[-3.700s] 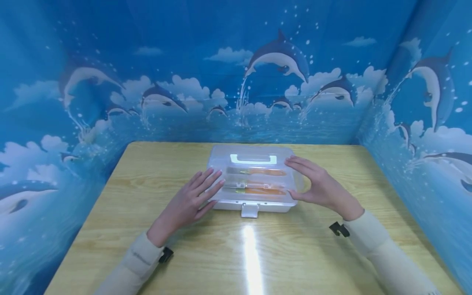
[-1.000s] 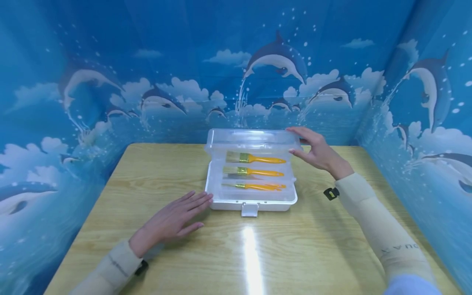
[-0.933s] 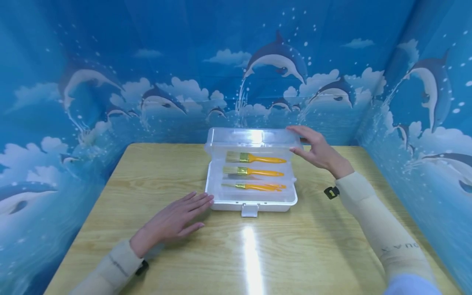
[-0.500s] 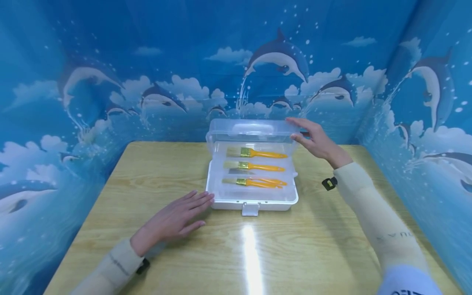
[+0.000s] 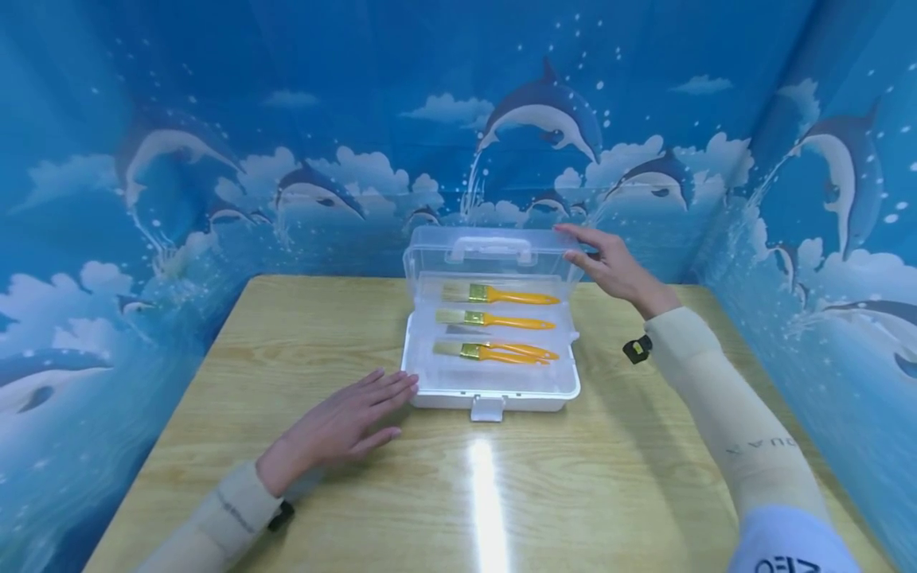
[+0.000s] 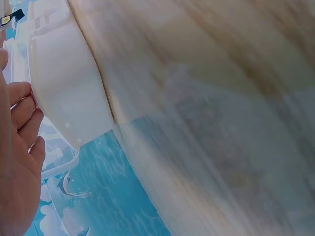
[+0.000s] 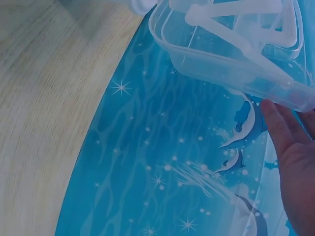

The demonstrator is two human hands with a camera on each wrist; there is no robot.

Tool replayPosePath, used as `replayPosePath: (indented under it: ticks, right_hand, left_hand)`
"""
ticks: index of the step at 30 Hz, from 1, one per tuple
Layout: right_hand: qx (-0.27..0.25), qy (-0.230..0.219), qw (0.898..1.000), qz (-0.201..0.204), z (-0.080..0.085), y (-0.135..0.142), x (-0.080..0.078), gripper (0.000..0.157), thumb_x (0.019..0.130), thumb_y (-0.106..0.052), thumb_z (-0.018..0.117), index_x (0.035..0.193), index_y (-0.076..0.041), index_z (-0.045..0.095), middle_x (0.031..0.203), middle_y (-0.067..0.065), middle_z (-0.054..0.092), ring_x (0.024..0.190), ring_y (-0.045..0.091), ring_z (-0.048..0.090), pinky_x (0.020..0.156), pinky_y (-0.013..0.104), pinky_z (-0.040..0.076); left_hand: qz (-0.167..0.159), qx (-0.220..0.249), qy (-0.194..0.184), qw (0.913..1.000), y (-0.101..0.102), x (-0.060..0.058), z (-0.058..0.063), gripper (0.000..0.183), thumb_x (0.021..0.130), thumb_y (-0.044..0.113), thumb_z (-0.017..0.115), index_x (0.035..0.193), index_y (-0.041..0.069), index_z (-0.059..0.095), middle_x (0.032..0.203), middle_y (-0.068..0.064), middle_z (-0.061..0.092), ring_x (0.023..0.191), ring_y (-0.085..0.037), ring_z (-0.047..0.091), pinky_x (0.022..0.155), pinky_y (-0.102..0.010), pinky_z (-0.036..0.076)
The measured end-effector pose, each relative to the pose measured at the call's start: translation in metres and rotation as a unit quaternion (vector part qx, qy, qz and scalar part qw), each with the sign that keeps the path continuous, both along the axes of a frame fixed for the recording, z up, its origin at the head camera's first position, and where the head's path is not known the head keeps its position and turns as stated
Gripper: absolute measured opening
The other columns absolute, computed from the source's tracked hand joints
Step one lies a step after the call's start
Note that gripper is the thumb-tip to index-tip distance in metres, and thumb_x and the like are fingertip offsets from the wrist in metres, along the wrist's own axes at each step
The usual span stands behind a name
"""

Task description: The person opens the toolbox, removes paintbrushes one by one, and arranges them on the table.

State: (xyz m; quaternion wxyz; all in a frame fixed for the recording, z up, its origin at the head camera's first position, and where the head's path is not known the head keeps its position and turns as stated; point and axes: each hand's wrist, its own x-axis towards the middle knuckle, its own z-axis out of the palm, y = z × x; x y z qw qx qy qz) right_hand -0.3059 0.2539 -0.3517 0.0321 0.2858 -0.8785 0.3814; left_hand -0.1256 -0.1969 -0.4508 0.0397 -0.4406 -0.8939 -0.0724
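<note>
A white plastic box (image 5: pixel 526 403) with a translucent lid (image 5: pixel 533 239) stands on the table. The lid is raised and tilted back on its hinge side. My right hand (image 5: pixel 619 270) grips the lid's right end, thumb at its edge and fingers over the top; the right wrist view shows the lid (image 7: pixel 211 71) beside that hand (image 7: pixel 295 167). My left hand (image 5: pixel 344 422) lies with straight fingers touching the box's front left corner. Inside, on a translucent tray (image 5: pixel 494 378), lie orange-handled paintbrushes: a wide one (image 5: pixel 519 298), a middle one (image 5: pixel 519 322), and overlapping handles in front (image 5: pixel 512 354).
A white latch (image 5: pixel 487 409) hangs down at the box's front. The lid has a white carrying handle (image 5: pixel 494 247). Wood-grain table (image 5: pixel 401 509) extends around the box. A blue dolphin-print curtain (image 5: pixel 358 95) encloses the back and sides.
The lid has swung up and back from lying over the box, my right hand rising with it, and the brushes have come into plain view. My left hand has slid down to the front left corner.
</note>
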Motion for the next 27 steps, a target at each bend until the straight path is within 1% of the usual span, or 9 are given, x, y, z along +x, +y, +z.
replayPosePath:
  ticks: [3, 7, 12, 15, 19, 20, 24, 26, 27]
  right_hand:
    - [0.001, 0.008, 1.0, -0.007, -0.001, -0.002, -0.005, 0.052, 0.107, -0.027, 0.054, 0.156, -0.013, 0.043, 0.16, 0.012, 0.042, 0.149, 0.036, 0.036, 0.113, 0.067, 0.038]
    - [-0.012, 0.021, 0.999, -0.022, -0.003, -0.004, -0.011, 0.051, 0.107, -0.03, 0.053, 0.154, -0.011, 0.046, 0.159, 0.01, 0.044, 0.149, 0.035, 0.036, 0.118, 0.065, 0.033]
    - [-0.049, 0.024, 0.998, -0.041, -0.008, -0.009, -0.017, 0.048, 0.107, -0.025, 0.055, 0.15, -0.004, 0.05, 0.156, 0.014, 0.048, 0.144, 0.036, 0.042, 0.119, 0.059, 0.034]
    - [-0.058, 0.021, 0.997, -0.052, -0.01, -0.01, -0.02, 0.047, 0.107, -0.025, 0.054, 0.149, -0.003, 0.05, 0.155, 0.015, 0.049, 0.141, 0.036, 0.046, 0.12, 0.057, 0.035]
    - [-0.039, 0.008, 0.998, -0.055, -0.009, -0.01, -0.022, 0.05, 0.109, -0.029, 0.048, 0.153, -0.005, 0.045, 0.159, 0.013, 0.044, 0.139, 0.037, 0.049, 0.118, 0.058, 0.037]
    - [-0.029, 0.001, 0.998, -0.054, -0.008, -0.011, -0.022, 0.052, 0.109, -0.032, 0.047, 0.154, -0.006, 0.043, 0.159, 0.013, 0.043, 0.134, 0.039, 0.051, 0.115, 0.058, 0.04]
    - [0.01, -0.013, 0.999, -0.044, -0.006, -0.011, -0.024, 0.056, 0.11, -0.034, 0.044, 0.159, -0.008, 0.034, 0.162, 0.016, 0.038, 0.141, 0.042, 0.042, 0.115, 0.062, 0.037]
    - [0.022, -0.011, 0.999, -0.041, -0.006, -0.011, -0.025, 0.054, 0.111, -0.03, 0.042, 0.159, -0.007, 0.032, 0.16, 0.019, 0.041, 0.134, 0.042, 0.048, 0.104, 0.059, 0.045]
    - [0.026, -0.008, 0.999, -0.041, -0.006, -0.011, -0.026, 0.053, 0.111, -0.027, 0.04, 0.159, -0.007, 0.032, 0.159, 0.02, 0.042, 0.134, 0.041, 0.05, 0.102, 0.056, 0.048]
  left_hand:
    - [-0.002, 0.004, 0.009, 1.0, -0.001, 0.0, -0.001, 0.061, 0.107, 0.045, 0.046, 0.157, 0.01, 0.039, 0.165, -0.004, 0.033, 0.151, -0.022, 0.033, 0.126, -0.045, 0.024]
    - [-0.005, 0.009, 0.019, 0.9998, -0.001, 0.001, -0.002, 0.061, 0.107, 0.043, 0.048, 0.156, 0.009, 0.039, 0.164, -0.004, 0.033, 0.151, -0.021, 0.033, 0.126, -0.044, 0.025]
    - [0.006, 0.003, -0.004, 1.0, 0.0, 0.002, 0.001, 0.061, 0.106, 0.042, 0.051, 0.157, 0.01, 0.038, 0.165, -0.003, 0.031, 0.152, -0.021, 0.032, 0.127, -0.045, 0.024]
    - [0.015, -0.003, -0.02, 0.9997, 0.001, 0.003, 0.002, 0.061, 0.106, 0.042, 0.05, 0.157, 0.012, 0.036, 0.166, -0.002, 0.03, 0.152, -0.021, 0.031, 0.127, -0.045, 0.023]
    - [0.017, -0.003, -0.02, 0.9996, 0.001, 0.003, 0.002, 0.061, 0.106, 0.043, 0.049, 0.157, 0.012, 0.036, 0.166, -0.002, 0.03, 0.152, -0.021, 0.031, 0.127, -0.045, 0.022]
    - [0.016, -0.003, -0.019, 0.9997, 0.001, 0.003, 0.002, 0.061, 0.106, 0.043, 0.049, 0.157, 0.012, 0.037, 0.165, -0.002, 0.03, 0.152, -0.021, 0.031, 0.127, -0.045, 0.022]
    - [0.015, 0.002, -0.019, 0.9997, 0.0, 0.003, 0.002, 0.061, 0.106, 0.043, 0.049, 0.157, 0.012, 0.037, 0.165, -0.002, 0.031, 0.152, -0.02, 0.031, 0.127, -0.045, 0.022]
    - [0.016, 0.002, -0.023, 0.9996, 0.0, 0.002, 0.002, 0.061, 0.106, 0.043, 0.049, 0.157, 0.012, 0.036, 0.166, -0.002, 0.03, 0.152, -0.02, 0.031, 0.127, -0.045, 0.023]
    - [0.016, 0.003, -0.025, 0.9996, -0.001, 0.002, 0.002, 0.061, 0.106, 0.043, 0.049, 0.158, 0.012, 0.036, 0.166, -0.001, 0.03, 0.152, -0.02, 0.031, 0.127, -0.045, 0.023]
